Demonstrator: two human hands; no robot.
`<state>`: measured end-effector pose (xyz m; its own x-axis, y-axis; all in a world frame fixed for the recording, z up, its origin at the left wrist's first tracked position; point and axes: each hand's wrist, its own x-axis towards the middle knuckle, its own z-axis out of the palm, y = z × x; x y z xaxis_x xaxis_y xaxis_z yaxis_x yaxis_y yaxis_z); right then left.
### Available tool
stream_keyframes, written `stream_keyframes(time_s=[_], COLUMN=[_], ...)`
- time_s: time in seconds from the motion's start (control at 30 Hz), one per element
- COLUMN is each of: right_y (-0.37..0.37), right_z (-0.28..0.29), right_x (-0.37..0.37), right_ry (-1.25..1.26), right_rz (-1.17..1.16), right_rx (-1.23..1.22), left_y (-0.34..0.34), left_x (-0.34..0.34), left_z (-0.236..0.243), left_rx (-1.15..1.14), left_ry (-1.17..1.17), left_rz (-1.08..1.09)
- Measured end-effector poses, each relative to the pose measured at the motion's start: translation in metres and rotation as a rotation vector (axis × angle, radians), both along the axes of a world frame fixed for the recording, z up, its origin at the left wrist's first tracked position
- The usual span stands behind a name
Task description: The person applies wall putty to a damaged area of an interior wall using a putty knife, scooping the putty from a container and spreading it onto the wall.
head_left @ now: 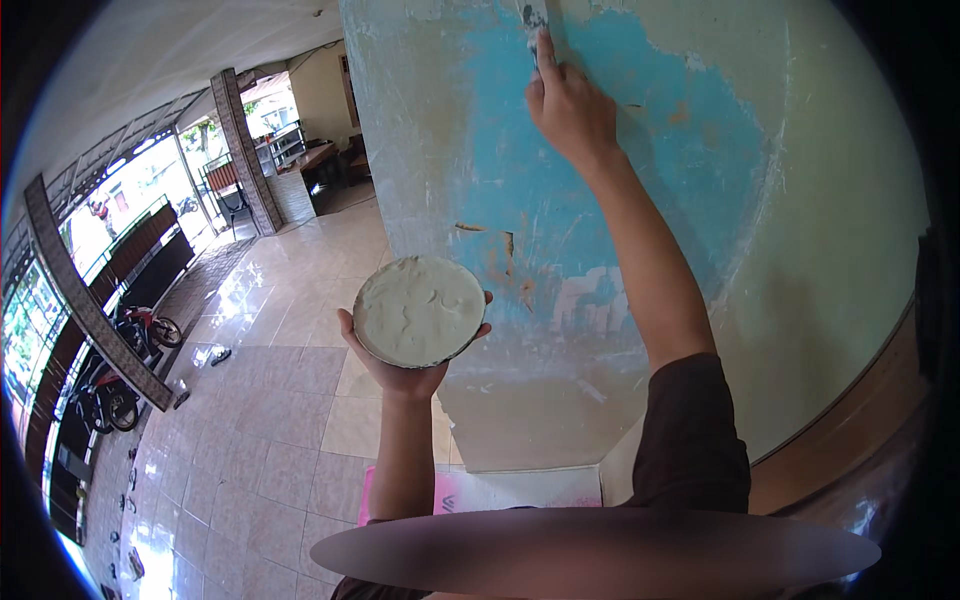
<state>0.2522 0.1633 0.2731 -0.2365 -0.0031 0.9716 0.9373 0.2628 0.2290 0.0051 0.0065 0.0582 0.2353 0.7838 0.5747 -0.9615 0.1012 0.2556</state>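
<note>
My left hand [405, 375] is wrapped from below round a round tub filled with pale, creamy paste [420, 310], its lumpy surface facing up. Raised to the top of the view, my right hand [575, 108] grips a putty knife [535, 14], with the index finger stretched along it. The blade is smeared grey and white and runs up out of the frame. Behind the knife is a wall [660, 200] with a large bare turquoise patch ringed by pale, worn paint. Cracks and chipped spots mark the patch between my two hands.
Below stands a pink and white surface [530, 490] at the wall's foot. To the left stretches a tiled floor [270, 400], with pillars [245, 150], parked motorcycles [110, 390] and scattered footwear [220, 357] farther off. A brown wooden edge [840, 430] runs along the lower right.
</note>
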Motion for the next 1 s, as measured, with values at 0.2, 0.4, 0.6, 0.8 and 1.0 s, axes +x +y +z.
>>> stream_keyframes(time_s=[0.2,0.4,0.6,0.8,1.0], right_y=[0.003,-0.004,0.004,-0.01,0.013], right_z=[-0.027,-0.016,0.003,-0.035,0.008], right_x=[0.001,0.001,-0.011,-0.004,-0.011], right_ry=[-0.036,0.034,-0.005,-0.016,0.019], right_rz=[-0.08,-0.033,-0.166,-0.079,-0.003], right_rx=[0.032,-0.131,-0.006,-0.246,0.135], left_y=[-0.003,-0.006,-0.005,-0.01,-0.014], left_x=[-0.003,-0.003,-0.003,-0.006,0.001], left_z=[-0.003,-0.006,-0.005,-0.007,0.0], left_rx=[-0.005,-0.006,0.013,0.021,-0.008], left_ry=[0.031,0.023,0.009,0.027,0.001], left_rz=[0.028,0.021,-0.019,0.026,0.006])
